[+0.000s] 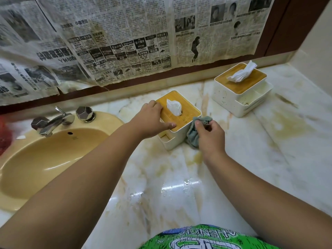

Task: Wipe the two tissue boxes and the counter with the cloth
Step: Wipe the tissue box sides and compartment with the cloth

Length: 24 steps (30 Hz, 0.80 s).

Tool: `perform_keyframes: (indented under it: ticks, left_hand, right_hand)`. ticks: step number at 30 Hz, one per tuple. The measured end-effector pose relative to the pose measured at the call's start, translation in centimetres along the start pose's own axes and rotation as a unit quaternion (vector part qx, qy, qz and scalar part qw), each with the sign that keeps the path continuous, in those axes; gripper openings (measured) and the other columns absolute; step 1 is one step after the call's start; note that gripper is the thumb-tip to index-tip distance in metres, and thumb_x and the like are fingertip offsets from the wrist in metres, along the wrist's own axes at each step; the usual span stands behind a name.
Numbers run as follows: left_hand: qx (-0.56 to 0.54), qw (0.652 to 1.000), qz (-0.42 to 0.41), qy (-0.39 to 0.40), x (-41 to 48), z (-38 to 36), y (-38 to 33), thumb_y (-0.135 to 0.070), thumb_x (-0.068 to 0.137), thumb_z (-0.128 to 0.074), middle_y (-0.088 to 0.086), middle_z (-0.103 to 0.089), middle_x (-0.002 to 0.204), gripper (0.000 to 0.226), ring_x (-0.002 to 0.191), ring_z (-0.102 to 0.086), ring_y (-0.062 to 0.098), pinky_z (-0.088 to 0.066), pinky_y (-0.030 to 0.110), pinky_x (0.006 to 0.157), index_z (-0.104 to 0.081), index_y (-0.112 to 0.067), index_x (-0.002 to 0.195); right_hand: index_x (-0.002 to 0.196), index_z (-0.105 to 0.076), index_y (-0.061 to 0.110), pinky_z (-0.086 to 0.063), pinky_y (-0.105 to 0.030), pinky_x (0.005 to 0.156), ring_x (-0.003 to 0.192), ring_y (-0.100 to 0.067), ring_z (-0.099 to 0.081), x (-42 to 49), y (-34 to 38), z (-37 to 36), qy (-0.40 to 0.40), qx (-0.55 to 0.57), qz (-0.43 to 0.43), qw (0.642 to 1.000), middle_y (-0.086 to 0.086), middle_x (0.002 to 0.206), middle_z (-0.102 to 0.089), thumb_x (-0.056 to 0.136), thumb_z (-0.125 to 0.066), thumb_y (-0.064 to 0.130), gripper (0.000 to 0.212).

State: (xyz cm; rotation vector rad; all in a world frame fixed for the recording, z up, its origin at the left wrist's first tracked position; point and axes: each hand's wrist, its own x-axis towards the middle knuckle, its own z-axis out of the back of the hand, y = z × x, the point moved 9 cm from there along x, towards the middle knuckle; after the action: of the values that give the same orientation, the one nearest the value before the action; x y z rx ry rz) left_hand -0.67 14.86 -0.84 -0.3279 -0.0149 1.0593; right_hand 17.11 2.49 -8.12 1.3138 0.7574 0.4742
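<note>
A white tissue box [177, 136] with a bamboo lid and a tissue sticking up stands in the middle of the marble counter [179, 177]. My left hand [150, 119] grips its lid, fingers over the far left edge and thumb along the near edge. My right hand [210, 135] holds a grey-green cloth [193, 135] bunched against the box's right side. The second tissue box [239, 90], the same kind, stands at the back right, apart from both hands.
A yellow basin [50, 159] with a chrome tap [53, 121] lies left of the near box. Newspaper [125, 38] covers the wall behind. Yellow-brown stains mark the counter on the right; water drops glisten near the front.
</note>
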Motion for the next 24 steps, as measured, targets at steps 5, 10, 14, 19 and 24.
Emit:
perform_keyframes:
  ticks: [5, 10, 14, 19, 24]
  left_hand:
    - [0.003, 1.0, -0.002, -0.005, -0.1, -0.1, 0.1, -0.067, 0.079, -0.068, 0.006, -0.042, 0.141, 0.086, 0.129, -0.038, 0.026, -0.038, 0.04, 0.108, -0.047, -0.009, 0.139]
    - [0.004, 1.0, -0.007, -0.007, 0.1, -0.1, -0.1, -0.066, 0.081, -0.067, 0.005, -0.038, 0.147, 0.088, 0.134, -0.035, 0.026, -0.038, 0.042, 0.109, -0.044, -0.01, 0.144]
    - [-0.011, 1.0, -0.01, -0.015, -0.1, -0.2, 0.1, -0.065, 0.082, -0.067, 0.003, -0.037, 0.149, 0.088, 0.136, -0.033, 0.024, -0.037, 0.04, 0.11, -0.041, -0.012, 0.146]
    - [-0.026, 0.999, -0.007, -0.025, -0.3, -0.5, 0.5, -0.064, 0.084, -0.065, 0.001, -0.029, 0.157, 0.09, 0.141, -0.027, 0.023, -0.03, 0.038, 0.114, -0.036, -0.012, 0.151]
    - [-0.023, 0.999, -0.01, -0.029, -0.3, -0.6, 0.6, -0.064, 0.084, -0.065, 0.002, -0.029, 0.158, 0.09, 0.141, -0.028, 0.024, -0.026, 0.034, 0.115, -0.036, -0.012, 0.152]
  right_hand:
    - [0.082, -0.067, 0.007, -0.052, -0.034, 0.072, 0.074, -0.024, -0.064, -2.7, -3.7, -3.3, 0.025, -0.02, -0.086, 0.996, -0.008, 0.082, -0.072, 0.088, -0.074, 0.024, 0.019]
    - [0.074, -0.073, 0.009, -0.06, -0.049, 0.085, 0.085, -0.034, -0.074, -6.0, -6.5, -6.2, 0.112, 0.021, -0.197, 0.974, -0.008, 0.079, -0.077, 0.074, -0.079, 0.031, 0.023]
    - [0.074, -0.07, 0.007, -0.06, -0.041, 0.075, 0.073, -0.028, -0.072, -4.1, -4.9, -4.9, 0.076, 0.111, -0.225, 0.965, -0.012, 0.076, -0.073, 0.08, -0.077, 0.011, 0.011]
    - [0.074, -0.06, 0.01, -0.043, -0.017, 0.044, 0.049, -0.01, -0.054, -1.1, -3.3, -2.7, -0.016, 0.205, -0.256, 0.945, -0.001, 0.065, -0.057, 0.092, -0.064, -0.001, 0.021]
    - [0.085, -0.068, 0.003, -0.059, -0.027, 0.065, 0.064, -0.017, -0.071, -3.4, -5.6, -4.6, 0.018, 0.207, -0.306, 0.929, -0.009, 0.083, -0.072, 0.087, -0.072, 0.009, 0.008]
